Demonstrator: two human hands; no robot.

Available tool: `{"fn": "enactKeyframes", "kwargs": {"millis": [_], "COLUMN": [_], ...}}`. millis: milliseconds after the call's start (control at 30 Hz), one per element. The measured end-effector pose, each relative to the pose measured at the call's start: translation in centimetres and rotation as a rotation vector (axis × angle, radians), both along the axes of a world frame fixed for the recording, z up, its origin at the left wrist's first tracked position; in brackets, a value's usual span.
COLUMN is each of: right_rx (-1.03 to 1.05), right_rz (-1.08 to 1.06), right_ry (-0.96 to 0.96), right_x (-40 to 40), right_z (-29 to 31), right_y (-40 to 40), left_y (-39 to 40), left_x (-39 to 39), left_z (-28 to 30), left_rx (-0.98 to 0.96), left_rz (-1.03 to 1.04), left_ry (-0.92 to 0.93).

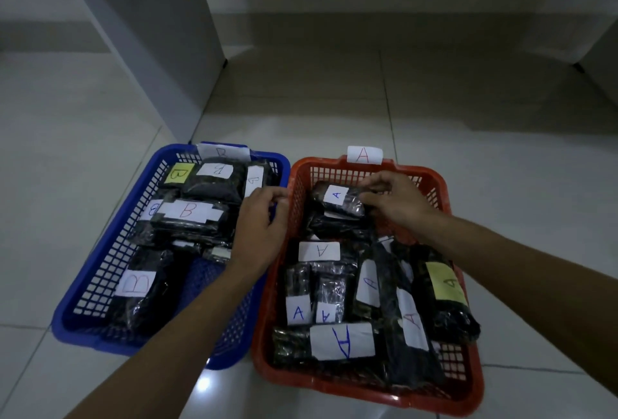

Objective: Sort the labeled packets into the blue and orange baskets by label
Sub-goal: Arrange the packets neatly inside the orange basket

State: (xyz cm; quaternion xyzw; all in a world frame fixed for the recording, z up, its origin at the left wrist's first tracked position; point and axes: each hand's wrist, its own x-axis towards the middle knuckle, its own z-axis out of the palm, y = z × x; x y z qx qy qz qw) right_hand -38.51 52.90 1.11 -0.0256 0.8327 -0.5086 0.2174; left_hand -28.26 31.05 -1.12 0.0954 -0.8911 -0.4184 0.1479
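Pale glossy floor tiles (pixel 501 184) under everything, white wall behind. Main action is a small black packet (pixel 337 199) with a white "A" label, sitting on top of the pile at the far end of the orange basket (pixel 368 382). The right hand (pixel 398 201) has its fingers curled onto that packet's right end, pinching it. The left hand (pixel 259 228) hovers over the rim right beside the orange basket, fingers loosely curled with the tips close together (can't tell if it's holding anything). Left of the orange basket, touching it, sits the blue basket (pixel 97 284) full of "B" packets. Both baskets have paper tags on the far rim.
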Motion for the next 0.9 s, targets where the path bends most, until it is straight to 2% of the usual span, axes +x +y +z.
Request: {"fn": "enactKeyframes", "kwargs": {"millis": [67, 167, 300, 433, 533, 633, 733, 833, 900], "right_rx": [0.093, 0.294, 0.299, 0.286, 0.360, 0.723, 1.049, 1.018, 0.975], "right_rz": [0.003, -0.016, -0.031, 0.015, 0.225, 0.555, 0.742, 0.877, 0.898], "right_ry": [0.035, 0.210, 0.307, 0.279, 0.199, 0.070, -0.052, -0.287, -0.314], "right_x": [-0.7, -1.0, -0.8, -0.7, -0.3, 0.2, 0.8, 1.4, 1.5], "right_z": [-1.4, -2.4, -3.0, -1.3, 1.6, 4.3, 5.9, 6.1, 5.9], "right_y": [-0.7, -1.9, -2.2, -2.1, -0.9, 1.3, 3.3, 4.2, 4.6], "left_y": [0.1, 0.4, 1.2, 2.2, 2.9, 3.5, 4.3, 5.1, 5.6], "left_x": [-0.1, -0.2, -0.5, -1.0, -1.4, -1.7, -1.9, -2.0, -2.0], "left_z": [-0.4, -0.5, -0.3, -0.1, -0.2, -0.2, -0.2, -0.4, -0.5], "left_rx": [-0.094, -0.189, -0.264, -0.426, -0.517, -0.553, -0.526, -0.492, -0.456], "left_rz": [-0.001, 0.003, 0.029, 0.011, -0.037, -0.104, -0.150, -0.163, -0.184], "left_ry": [-0.025, -0.052, -0.075, -0.127, -0.119, -0.130, -0.109, -0.119, -0.116]}}
